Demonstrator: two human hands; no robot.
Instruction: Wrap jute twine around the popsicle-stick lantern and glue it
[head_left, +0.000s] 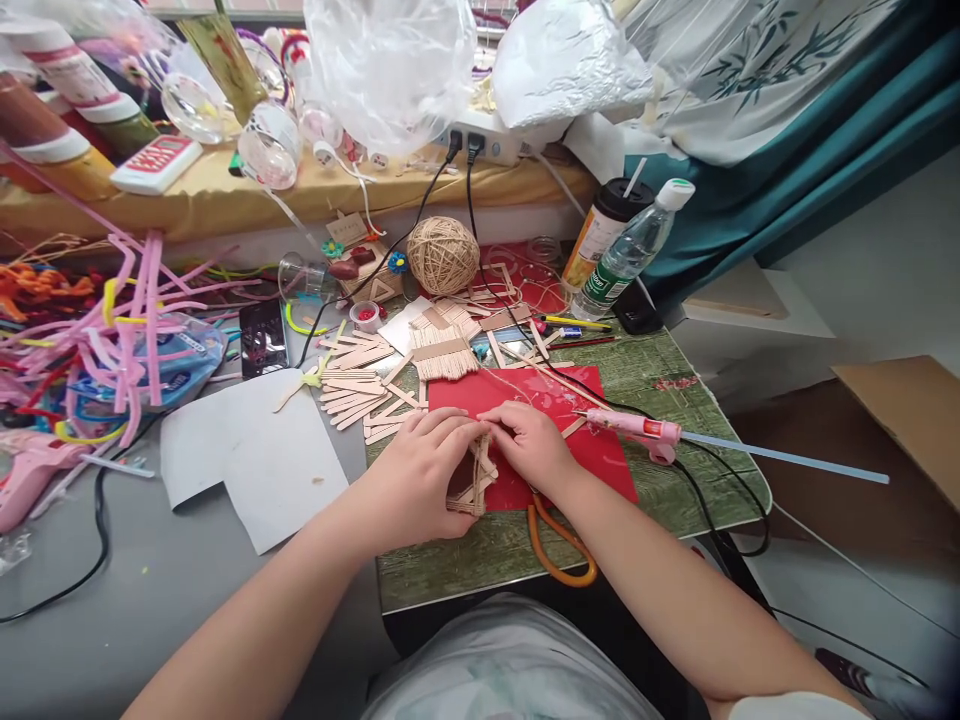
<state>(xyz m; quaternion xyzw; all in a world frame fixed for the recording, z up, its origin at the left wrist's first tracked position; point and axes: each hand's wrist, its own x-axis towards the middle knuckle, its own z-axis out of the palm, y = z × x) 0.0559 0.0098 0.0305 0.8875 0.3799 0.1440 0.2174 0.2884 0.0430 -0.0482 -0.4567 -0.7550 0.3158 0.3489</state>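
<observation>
My left hand [427, 470] is wrapped round a small frame of craft sticks [474, 488], with twine-like edging along its lower side. The fingers cover much of the frame. My right hand [531, 440] pinches the frame's upper corner, its fingertips meeting those of the left; anything small between them is hidden. Under the hands lies a red sheet [600, 460]. Orange-handled scissors [562, 565] poke out below my right wrist. To the right rests a pink glue gun [637, 425] with a long glue stick [795, 458] in its back.
Loose craft sticks [356, 395] and a bundle of sticks [442, 355] lie beyond the hands, near a twine ball [443, 257]. A water bottle [630, 250] and a lidded cup [600, 230] stand at back right. White paper [255, 450] and pink pipe cleaners [154, 320] are left.
</observation>
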